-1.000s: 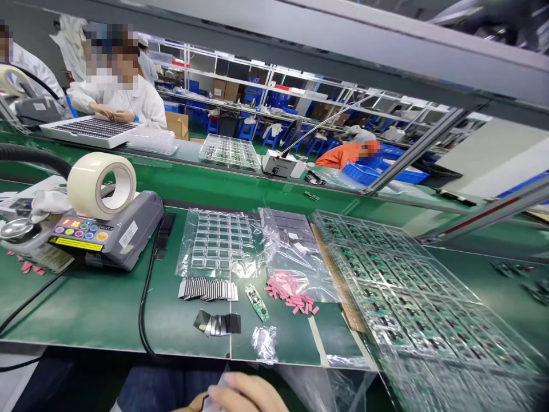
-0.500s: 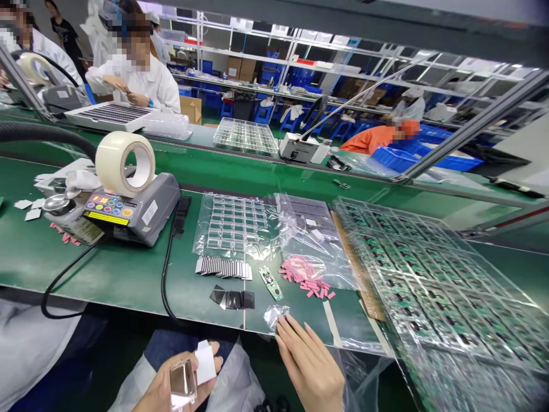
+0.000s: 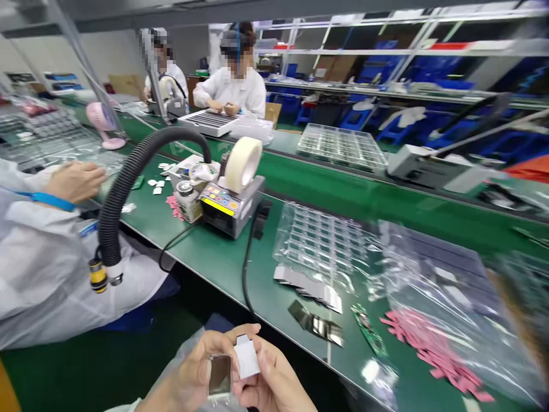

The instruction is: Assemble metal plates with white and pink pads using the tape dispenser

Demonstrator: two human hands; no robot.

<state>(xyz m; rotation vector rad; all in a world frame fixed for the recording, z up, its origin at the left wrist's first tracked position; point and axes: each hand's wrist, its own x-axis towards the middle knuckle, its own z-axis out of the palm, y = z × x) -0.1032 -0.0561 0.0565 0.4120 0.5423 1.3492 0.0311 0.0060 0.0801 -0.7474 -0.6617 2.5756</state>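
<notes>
My left hand (image 3: pixel 199 366) and my right hand (image 3: pixel 274 380) are close together at the bottom of the view, over my lap and just off the bench edge. My left hand's fingers grip a small clear rectangular block (image 3: pixel 220 376) with a shiny face. A white paper-like tab (image 3: pixel 247 356) sits on its upper end, pinched by my right hand's fingers. Farther off on the green bench lie a small green circuit board (image 3: pixel 368 329), loose pink strips (image 3: pixel 433 349), silver strips (image 3: pixel 309 289) and dark foil pieces (image 3: pixel 316 323).
A tape dispenser (image 3: pixel 231 214) with a cream tape roll (image 3: pixel 243 165) stands on the bench. A black ribbed hose (image 3: pixel 141 166) arches beside it. A co-worker's hand (image 3: pixel 75 182) reaches in at left. A plastic bag of clear trays (image 3: pixel 321 243) lies at right.
The view has swung left along the bench. My right hand has left the plastic scrap on the bench and come to the white tab beside my left hand.
</notes>
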